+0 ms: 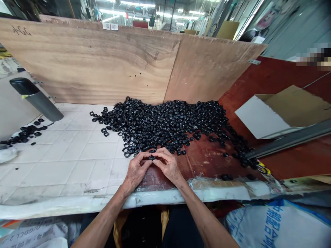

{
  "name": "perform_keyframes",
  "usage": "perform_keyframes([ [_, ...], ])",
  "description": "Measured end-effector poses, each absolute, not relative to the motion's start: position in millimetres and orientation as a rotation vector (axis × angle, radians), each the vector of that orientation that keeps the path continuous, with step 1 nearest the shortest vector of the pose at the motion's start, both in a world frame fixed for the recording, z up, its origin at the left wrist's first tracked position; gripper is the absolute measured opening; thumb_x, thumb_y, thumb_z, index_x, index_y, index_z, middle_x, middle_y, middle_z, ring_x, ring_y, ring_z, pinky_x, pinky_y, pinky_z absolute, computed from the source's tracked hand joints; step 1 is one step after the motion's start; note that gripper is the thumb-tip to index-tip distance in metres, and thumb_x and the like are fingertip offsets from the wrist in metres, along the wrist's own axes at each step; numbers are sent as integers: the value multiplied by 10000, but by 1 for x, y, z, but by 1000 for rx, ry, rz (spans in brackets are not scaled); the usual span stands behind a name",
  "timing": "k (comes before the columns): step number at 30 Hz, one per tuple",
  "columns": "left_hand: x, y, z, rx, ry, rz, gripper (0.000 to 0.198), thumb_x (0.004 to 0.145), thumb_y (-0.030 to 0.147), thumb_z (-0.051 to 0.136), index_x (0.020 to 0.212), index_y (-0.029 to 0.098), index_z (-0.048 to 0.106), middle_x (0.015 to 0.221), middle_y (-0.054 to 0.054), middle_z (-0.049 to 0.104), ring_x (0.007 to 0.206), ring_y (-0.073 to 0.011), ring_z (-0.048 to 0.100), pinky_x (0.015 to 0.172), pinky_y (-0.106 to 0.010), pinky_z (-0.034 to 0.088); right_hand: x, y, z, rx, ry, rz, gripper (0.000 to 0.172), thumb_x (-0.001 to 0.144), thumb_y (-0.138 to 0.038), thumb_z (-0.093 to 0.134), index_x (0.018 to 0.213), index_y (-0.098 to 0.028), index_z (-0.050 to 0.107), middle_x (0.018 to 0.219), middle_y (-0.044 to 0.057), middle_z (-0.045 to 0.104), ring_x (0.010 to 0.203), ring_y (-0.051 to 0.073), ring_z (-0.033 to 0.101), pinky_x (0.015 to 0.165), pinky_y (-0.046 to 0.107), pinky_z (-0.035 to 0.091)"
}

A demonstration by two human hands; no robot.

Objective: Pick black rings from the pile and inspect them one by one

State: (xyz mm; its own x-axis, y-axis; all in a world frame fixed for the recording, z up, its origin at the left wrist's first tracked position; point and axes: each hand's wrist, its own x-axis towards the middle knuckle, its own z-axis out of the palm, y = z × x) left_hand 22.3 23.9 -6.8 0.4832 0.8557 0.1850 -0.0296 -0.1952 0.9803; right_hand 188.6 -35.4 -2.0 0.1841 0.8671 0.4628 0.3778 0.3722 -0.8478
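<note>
My left hand (pixel 138 168) and my right hand (pixel 167 164) meet above the front part of the table. Between their fingertips they pinch a small black ring-like part (pixel 152 157), mostly covered by the fingers, so its exact shape is hard to see. Just beyond my fingers spreads a large heap of similar black ring-like parts (pixel 160 124), many with an open hole through the middle. Some single parts (pixel 126 154) lie at the heap's near edge, close to my left hand.
A plywood board (pixel 103 65) walls off the back. At left stand a dark grey bottle (pixel 43 103) and a small pile of black pieces (pixel 26 133). On the right are an open cardboard box (pixel 263 115) and a metal bar (pixel 292 139). Printed sacks (pixel 281 225) lie below the table's front edge.
</note>
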Motion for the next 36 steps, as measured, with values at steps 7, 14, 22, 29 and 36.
perform_keyframes([
  [7,24,25,-9,1517,794,938,207,834,280,704,1028,207,712,1095,-50,735,985,-210,722,902,-350,592,185,-30,-14,-1243,-1200,656,248,849,-229,717,1096,-232,704,1022,51,730,864,179,715,766,285,602],
  [14,23,26,-7,1540,803,950,205,829,294,708,1012,202,715,1090,-56,737,1003,-214,715,900,-351,595,185,-28,-15,-1247,-1189,626,147,830,-338,759,908,-214,747,1050,71,748,974,214,726,856,323,617],
  [22,22,24,-9,1601,776,944,175,864,249,676,1031,206,711,1074,-49,731,1001,-201,707,902,-339,586,188,-29,-14,-1302,-1275,557,142,871,-307,718,975,-227,773,981,53,738,903,195,713,808,304,604],
  [29,23,22,-8,1599,757,977,175,867,213,662,1035,206,712,1100,-56,731,1026,-203,708,898,-338,594,188,-35,-10,-1251,-1355,654,292,921,-245,638,1205,-257,706,1112,65,701,1048,201,676,952,346,562],
  [36,24,22,-11,1523,763,980,200,849,193,657,1045,202,699,1089,-50,737,932,-185,731,867,-333,614,189,-32,-23,-1325,-1282,600,198,823,-376,790,916,-225,703,898,23,676,737,158,657,680,263,572],
])
